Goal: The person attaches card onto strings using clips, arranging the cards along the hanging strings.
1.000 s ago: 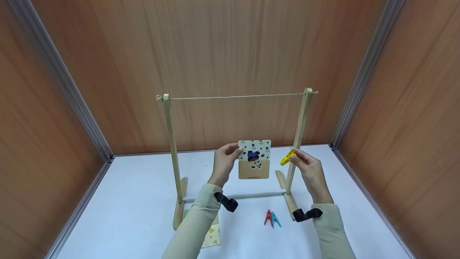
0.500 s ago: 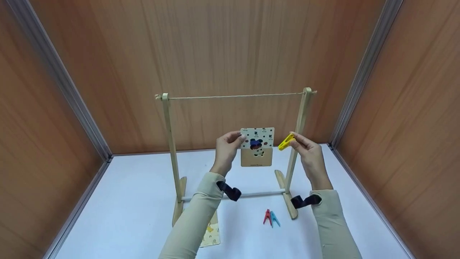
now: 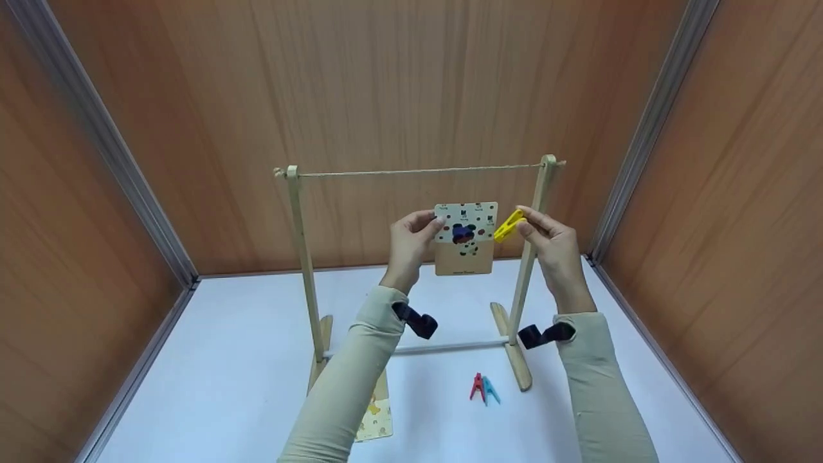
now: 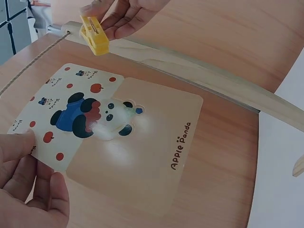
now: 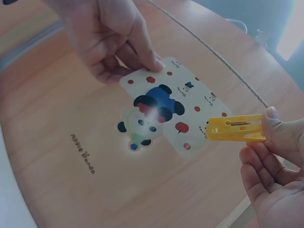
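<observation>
My left hand pinches the upper left corner of a panda card, held upright with its spotted half at the top. "Apple Panda" is printed on its tan half, as the left wrist view shows. To the right, my right hand pinches a yellow clothespin by its handle end, its tip close to the card's right edge. Whether the tip touches the card I cannot tell. Above both hands a string runs between two wooden posts.
A red clothespin and a blue clothespin lie on the white table. Another card lies partly under the left forearm. A white crossbar joins the posts low down. Wooden panels stand behind and at both sides.
Both hands have risen toward the string, carrying the card and the yellow clothespin. The card has shifted slightly right, and the gap between it and the clothespin has narrowed.
</observation>
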Motion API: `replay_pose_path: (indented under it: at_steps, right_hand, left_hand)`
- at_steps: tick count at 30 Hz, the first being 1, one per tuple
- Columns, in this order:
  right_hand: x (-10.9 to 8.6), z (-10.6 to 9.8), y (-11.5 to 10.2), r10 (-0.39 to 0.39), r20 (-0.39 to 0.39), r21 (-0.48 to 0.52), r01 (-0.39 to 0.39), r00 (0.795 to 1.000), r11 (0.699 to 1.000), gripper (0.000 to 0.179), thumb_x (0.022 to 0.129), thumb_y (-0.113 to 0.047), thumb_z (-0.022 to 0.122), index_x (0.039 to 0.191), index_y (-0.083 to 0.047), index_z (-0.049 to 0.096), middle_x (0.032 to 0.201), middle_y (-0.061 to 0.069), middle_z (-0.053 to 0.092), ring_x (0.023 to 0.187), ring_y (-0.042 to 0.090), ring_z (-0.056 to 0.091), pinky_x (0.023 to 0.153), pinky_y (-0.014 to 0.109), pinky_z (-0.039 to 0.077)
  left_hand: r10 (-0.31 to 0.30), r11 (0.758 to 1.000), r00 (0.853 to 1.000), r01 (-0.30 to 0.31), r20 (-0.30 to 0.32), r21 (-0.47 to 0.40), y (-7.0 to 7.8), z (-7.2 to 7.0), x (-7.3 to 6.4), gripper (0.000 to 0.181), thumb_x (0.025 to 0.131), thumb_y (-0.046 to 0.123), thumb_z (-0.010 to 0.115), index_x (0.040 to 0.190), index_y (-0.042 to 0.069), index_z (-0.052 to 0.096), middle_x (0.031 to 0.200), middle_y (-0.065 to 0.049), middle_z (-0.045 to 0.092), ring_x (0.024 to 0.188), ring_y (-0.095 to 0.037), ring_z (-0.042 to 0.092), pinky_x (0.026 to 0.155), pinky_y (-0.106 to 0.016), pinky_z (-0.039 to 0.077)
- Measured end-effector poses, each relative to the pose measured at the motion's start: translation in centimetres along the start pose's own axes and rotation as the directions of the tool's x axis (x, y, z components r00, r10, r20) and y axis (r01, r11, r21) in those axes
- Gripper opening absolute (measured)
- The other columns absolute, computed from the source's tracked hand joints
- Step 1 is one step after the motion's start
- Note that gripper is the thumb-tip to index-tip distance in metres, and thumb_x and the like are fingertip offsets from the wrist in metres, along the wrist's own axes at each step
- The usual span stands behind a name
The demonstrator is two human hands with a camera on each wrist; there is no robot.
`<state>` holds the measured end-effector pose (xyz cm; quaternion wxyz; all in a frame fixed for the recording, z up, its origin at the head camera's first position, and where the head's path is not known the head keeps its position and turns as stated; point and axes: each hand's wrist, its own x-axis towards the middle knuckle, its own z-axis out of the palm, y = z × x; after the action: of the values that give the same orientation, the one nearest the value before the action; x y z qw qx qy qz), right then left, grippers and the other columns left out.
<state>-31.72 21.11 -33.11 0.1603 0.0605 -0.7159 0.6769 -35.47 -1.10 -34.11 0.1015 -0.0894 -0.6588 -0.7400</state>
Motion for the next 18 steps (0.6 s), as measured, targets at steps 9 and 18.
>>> replay_pose_path:
  at_steps: [9, 18]
  right_hand:
    - [1.0, 0.6, -2.3, -0.076, 0.004, -0.008, 0.076, 0.997, 0.997, 0.046, 0.091, -0.025, 0.063, 0.131, -0.005, 0.057, 0.13, 0.009, 0.057, 0.115, 0.011, 0.057, 0.1, 0.02, 0.044]
    - [1.9, 1.0, -3.9, -0.093, -0.018, 0.034, 0.094, 0.995, 0.995, 0.044, 0.092, -0.019, 0.061, 0.132, 0.0, 0.055, 0.123, 0.004, 0.06, 0.111, 0.01, 0.057, 0.101, 0.022, 0.044]
  left_hand:
    - [0.015, 1.0, 1.0, -0.015, 0.002, -0.018, 1.4, 0.3, 0.4, 0.022, 0.09, 0.014, 0.068, 0.108, 0.002, 0.069, 0.104, -0.008, 0.069, 0.097, -0.015, 0.062, 0.091, -0.03, 0.049]
    - [0.023, 0.999, 1.0, -0.023, 0.011, -0.024, 2.3, 0.6, 0.6, 0.022, 0.09, 0.014, 0.068, 0.109, 0.002, 0.069, 0.104, -0.008, 0.069, 0.095, -0.014, 0.062, 0.09, -0.028, 0.05]
